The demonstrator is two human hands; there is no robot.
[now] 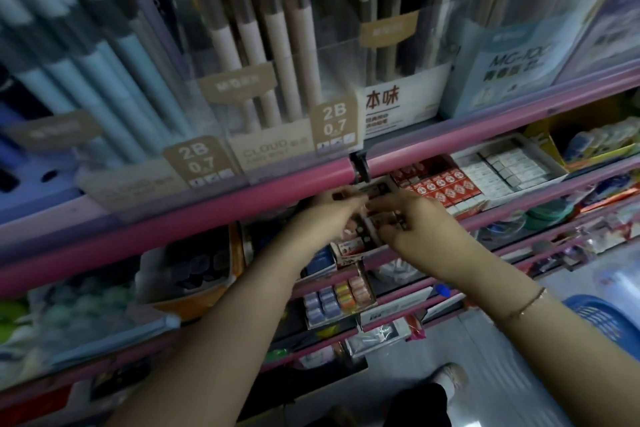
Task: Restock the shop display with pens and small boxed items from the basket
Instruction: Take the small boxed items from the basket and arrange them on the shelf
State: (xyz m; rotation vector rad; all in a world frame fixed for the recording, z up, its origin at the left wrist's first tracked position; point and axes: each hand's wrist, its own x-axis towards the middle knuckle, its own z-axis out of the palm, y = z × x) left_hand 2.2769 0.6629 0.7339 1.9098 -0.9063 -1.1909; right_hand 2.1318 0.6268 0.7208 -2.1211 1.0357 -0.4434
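Gripping small flat boxes (367, 225) together: left hand (332, 215), right hand (415, 222) | red boxes (446, 189) just beyond right hand | blue basket (602, 319) near right forearm

your hands (332, 215) meet under the pen shelf (173, 215), left of the boxes (446, 189), with the basket (602, 319) at your lower right.

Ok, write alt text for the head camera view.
Both hands, the left hand and the right hand, hold small flat boxed items together under a pink shelf rail. Clear pen cases stand above; red and white boxes and a blue basket sit to the right.
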